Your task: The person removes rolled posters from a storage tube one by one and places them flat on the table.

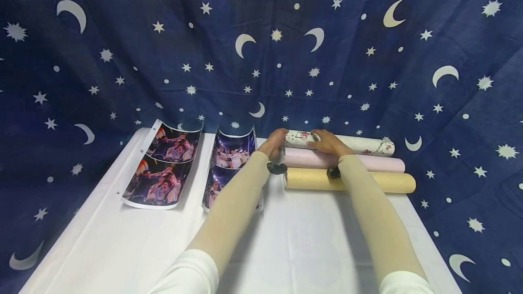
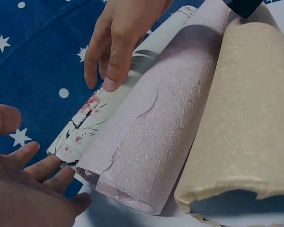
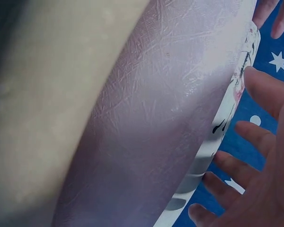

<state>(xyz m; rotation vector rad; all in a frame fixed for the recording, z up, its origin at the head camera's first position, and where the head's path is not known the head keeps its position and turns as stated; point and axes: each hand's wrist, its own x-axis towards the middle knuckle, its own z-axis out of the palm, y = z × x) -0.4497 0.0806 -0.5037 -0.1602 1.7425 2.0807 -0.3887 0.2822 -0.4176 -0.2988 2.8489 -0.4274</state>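
Observation:
Three rolls of wallpaper lie side by side: a white floral roll (image 1: 367,145) at the back, a pink roll (image 1: 382,164) in the middle and a yellow roll (image 1: 376,182) in front. At the floral roll's left end is my left hand (image 1: 274,144), its fingers spread and relaxed by the rim in the left wrist view. My right hand (image 1: 330,143) lies over the same roll farther right. In the right wrist view its fingers (image 3: 236,165) are spread along the roll's edge, not wrapped round it. Whether they press on the paper is hard to tell.
Left of the rolls lie two curled printed photo sheets, one (image 1: 163,167) farther left and another (image 1: 233,153) partly behind my left arm. A white cloth covers the table (image 1: 306,235). A blue curtain (image 1: 220,49) with moons and stars hangs directly behind.

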